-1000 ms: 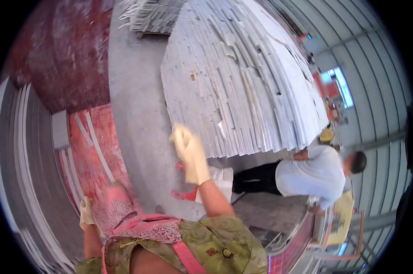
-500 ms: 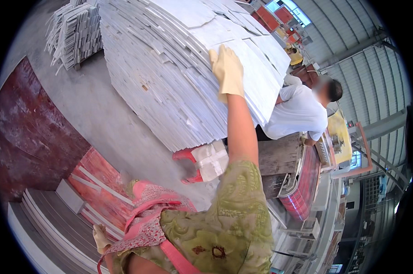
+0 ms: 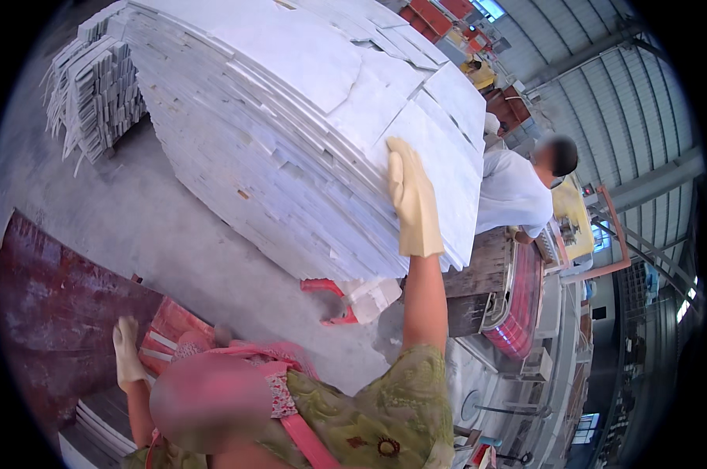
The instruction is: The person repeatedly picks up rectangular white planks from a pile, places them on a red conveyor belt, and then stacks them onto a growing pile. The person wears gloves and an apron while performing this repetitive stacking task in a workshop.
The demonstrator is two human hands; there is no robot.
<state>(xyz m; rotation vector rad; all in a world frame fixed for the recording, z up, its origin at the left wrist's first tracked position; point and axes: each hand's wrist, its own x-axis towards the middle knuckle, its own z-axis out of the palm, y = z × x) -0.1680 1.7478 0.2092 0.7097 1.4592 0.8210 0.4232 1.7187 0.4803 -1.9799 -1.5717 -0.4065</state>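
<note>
A tall pile of thin pale sheets [image 3: 346, 82], like wood veneer, fills the upper middle. On its top, near the right-hand edge, my right hand [image 3: 410, 191] lies flat in a cream rubber glove, its fingers stretched out close together. My left hand [image 3: 127, 348], also gloved, is at the lower left with fingers extended, in front of a dark red-brown sheet [image 3: 64, 293]. Whether it touches that sheet I cannot tell. Beside it is a brighter red surface [image 3: 179, 324] with pale strips.
A second stack of pale strips [image 3: 96, 102] stands on the floor at the upper left. A co-worker in a white shirt [image 3: 514, 187] stands beyond the pile, by a machine with a red roller [image 3: 517, 309]. A red-and-white object [image 3: 369, 299] sits below the pile's corner.
My right hand has shifted down and right in view, still flat on the pile. My left hand has risen and moved left, toward the dark red-brown sheet. The whole view has shifted a little.
</note>
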